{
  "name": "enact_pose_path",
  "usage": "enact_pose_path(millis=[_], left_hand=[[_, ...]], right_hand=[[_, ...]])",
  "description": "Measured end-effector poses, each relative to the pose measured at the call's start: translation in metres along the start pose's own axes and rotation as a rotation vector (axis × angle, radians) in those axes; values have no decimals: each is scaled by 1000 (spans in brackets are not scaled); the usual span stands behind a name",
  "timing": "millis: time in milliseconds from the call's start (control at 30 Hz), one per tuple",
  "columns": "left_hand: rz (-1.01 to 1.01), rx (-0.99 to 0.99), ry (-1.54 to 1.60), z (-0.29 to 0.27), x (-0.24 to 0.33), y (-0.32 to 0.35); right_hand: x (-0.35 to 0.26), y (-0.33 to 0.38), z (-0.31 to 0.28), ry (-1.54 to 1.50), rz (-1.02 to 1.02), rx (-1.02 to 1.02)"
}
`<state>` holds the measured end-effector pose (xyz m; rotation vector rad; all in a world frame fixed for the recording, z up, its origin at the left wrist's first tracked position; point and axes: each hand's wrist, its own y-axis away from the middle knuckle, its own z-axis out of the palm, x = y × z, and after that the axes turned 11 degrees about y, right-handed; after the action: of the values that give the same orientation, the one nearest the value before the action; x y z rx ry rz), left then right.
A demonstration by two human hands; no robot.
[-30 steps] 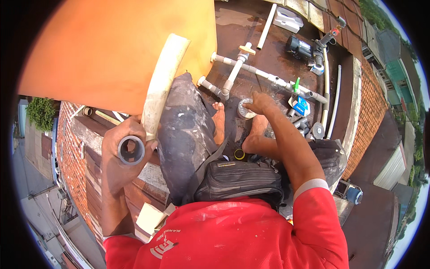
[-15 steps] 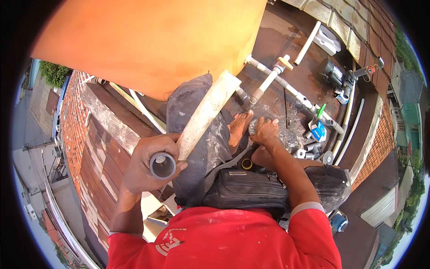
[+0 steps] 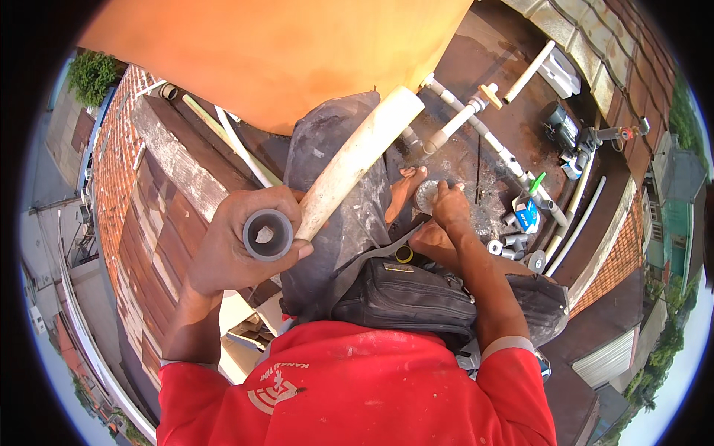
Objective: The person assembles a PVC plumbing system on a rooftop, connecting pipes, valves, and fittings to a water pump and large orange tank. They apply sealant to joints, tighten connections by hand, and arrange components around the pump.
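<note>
A grey plastic pipe fitting (image 3: 253, 253) with a round open mouth is in my left hand (image 3: 236, 236), its fingers wrapped round it. From the fitting a long cream plastic pipe (image 3: 361, 160) slants up and away across my knee. Down by my foot, my right hand (image 3: 451, 208) is closed at the edge of a round grey disc-like piece (image 3: 425, 196); its underside is hidden. A black waist bag (image 3: 405, 297) rests across my lap, with a yellow ring (image 3: 404, 254) beside it.
A large orange tank (image 3: 275, 59) fills the far left. To the right run joined pipes with a green-handled valve (image 3: 535, 183). Near them are a blue box (image 3: 526, 214), loose grey fittings (image 3: 513, 240), another disc (image 3: 536, 260) and a pump (image 3: 559, 123). A tiled roof edge (image 3: 602, 67) borders the far right.
My right hand has drawn back a little, uncovering more of the round grey piece. The left hand still holds the fitting and pipe, slightly tilted. The whole view has shifted a little.
</note>
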<state>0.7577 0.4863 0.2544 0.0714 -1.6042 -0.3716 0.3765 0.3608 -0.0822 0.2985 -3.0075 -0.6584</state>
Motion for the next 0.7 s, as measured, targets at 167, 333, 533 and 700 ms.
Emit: enact_pose_path(millis=[167, 333, 533, 700], left_hand=[[170, 91, -177, -9, 10, 3], [493, 321, -528, -12, 15, -9], [604, 385, -686, -3, 19, -35], [784, 304, -861, 4, 22, -72]], right_hand=[[-3, 19, -29, 6, -60, 35], [18, 26, -35, -179, 109, 100], [32, 38, -30, -637, 348, -30], [47, 51, -22, -923, 531, -7]])
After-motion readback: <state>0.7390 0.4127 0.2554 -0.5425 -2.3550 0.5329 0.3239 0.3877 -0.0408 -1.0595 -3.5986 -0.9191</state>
